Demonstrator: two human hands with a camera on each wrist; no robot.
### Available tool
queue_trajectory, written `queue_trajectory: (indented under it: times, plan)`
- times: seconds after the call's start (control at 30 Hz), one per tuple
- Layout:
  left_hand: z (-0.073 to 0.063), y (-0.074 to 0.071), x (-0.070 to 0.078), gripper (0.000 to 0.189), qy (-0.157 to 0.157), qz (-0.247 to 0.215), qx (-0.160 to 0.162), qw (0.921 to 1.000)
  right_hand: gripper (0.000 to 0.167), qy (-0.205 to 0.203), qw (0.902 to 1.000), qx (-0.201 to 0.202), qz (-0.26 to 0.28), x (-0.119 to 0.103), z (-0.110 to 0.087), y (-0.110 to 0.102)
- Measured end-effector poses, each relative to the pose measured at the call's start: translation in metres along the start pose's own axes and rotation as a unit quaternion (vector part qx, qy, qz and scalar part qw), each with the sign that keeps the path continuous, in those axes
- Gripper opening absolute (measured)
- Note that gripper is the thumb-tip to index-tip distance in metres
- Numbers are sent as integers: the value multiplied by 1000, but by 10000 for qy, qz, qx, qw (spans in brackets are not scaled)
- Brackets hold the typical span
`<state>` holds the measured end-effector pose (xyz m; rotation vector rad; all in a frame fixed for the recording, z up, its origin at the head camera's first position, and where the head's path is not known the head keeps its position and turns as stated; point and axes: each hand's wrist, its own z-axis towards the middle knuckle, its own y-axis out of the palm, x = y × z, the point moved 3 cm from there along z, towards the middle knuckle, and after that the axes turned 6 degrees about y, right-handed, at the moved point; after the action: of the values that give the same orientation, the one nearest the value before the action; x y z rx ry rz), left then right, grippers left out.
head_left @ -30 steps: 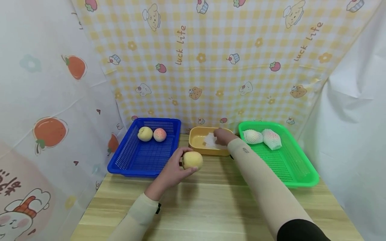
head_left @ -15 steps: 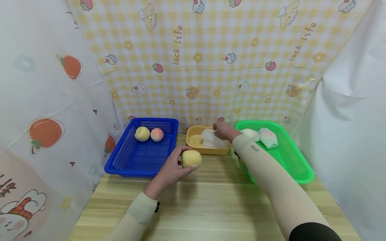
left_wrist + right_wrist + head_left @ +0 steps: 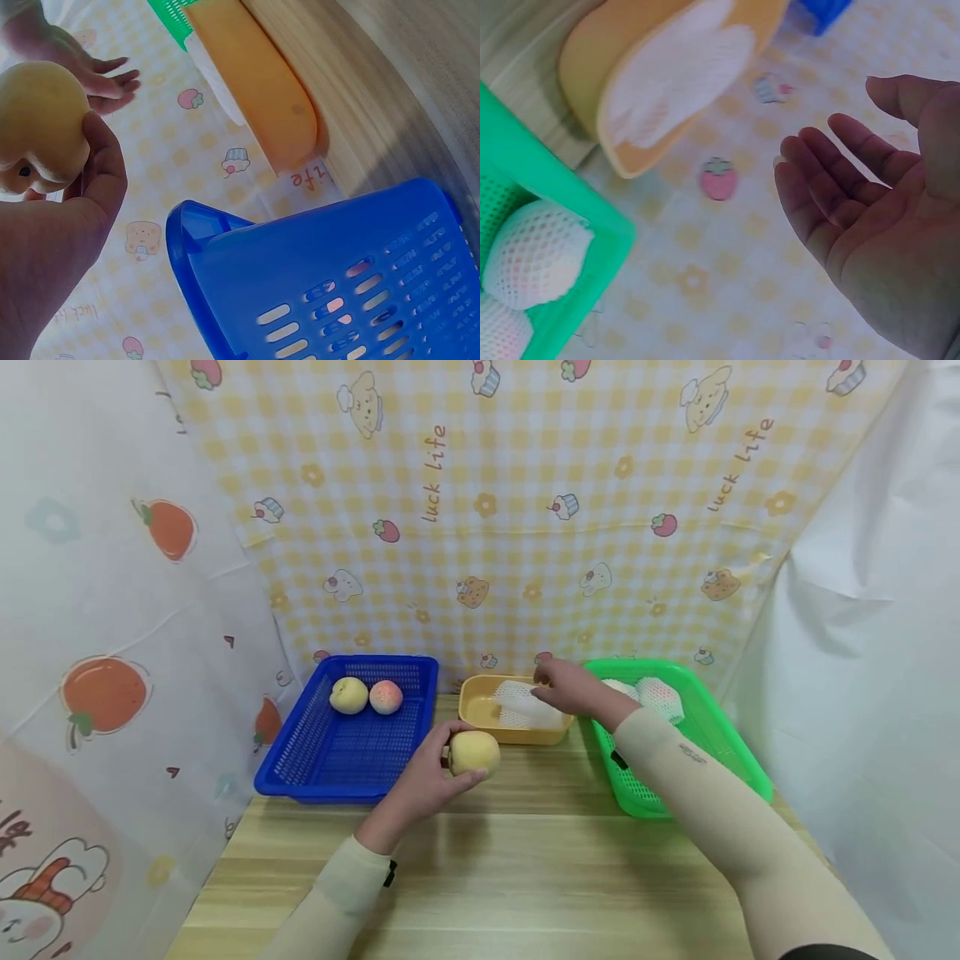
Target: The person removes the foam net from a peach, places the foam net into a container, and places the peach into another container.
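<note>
In the head view my left hand (image 3: 431, 778) grips a yellow peach (image 3: 474, 754) above the wooden table. Its cleft and small dark stem pit show on the peach (image 3: 39, 127) in the left wrist view. My right hand (image 3: 573, 687) hovers over the right side of a small orange tray (image 3: 480, 727). White foam fruit nets (image 3: 528, 706) lie in that tray, flat and overlapping. The right wrist view shows the right hand (image 3: 877, 187) with fingers apart and loosely bent, nothing between them and the thumb.
A blue basket (image 3: 345, 789) on the left holds a yellow peach (image 3: 348, 695) and a pinkish peach (image 3: 386, 697). On the right, a green basket (image 3: 738, 777) holds net-wrapped fruit (image 3: 660, 700), partly hidden behind the right arm. A patterned cloth (image 3: 495, 552) hangs behind.
My right hand has come up out of the orange tray and drawn a little right, holding nothing. The foam nets now lie more spread out. The left hand keeps its hold on the peach.
</note>
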<state>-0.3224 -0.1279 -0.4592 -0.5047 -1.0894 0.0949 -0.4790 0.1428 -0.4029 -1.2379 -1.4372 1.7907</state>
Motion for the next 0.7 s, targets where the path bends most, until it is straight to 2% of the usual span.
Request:
queue_trajectory:
  times: [0.17, 0.33, 0.6, 0.7]
  plan:
    - [1, -1, 2, 68, -27, -21, -29, 10000, 29, -151, 9987, 180, 444, -18, -35, -13]
    - [4, 2, 1, 68, -25, 30, -47, 10000, 25, -200, 9963, 337, 766, -31, -70, -17]
    - [4, 4, 1, 68, -42, -7, -57, 10000, 12, -140, 9851, 739, 1549, -34, -110, 4]
    - [3, 5, 1, 68, -83, 48, -61, 9999, 13, -158, 9818, 851, 1691, -33, -120, 17]
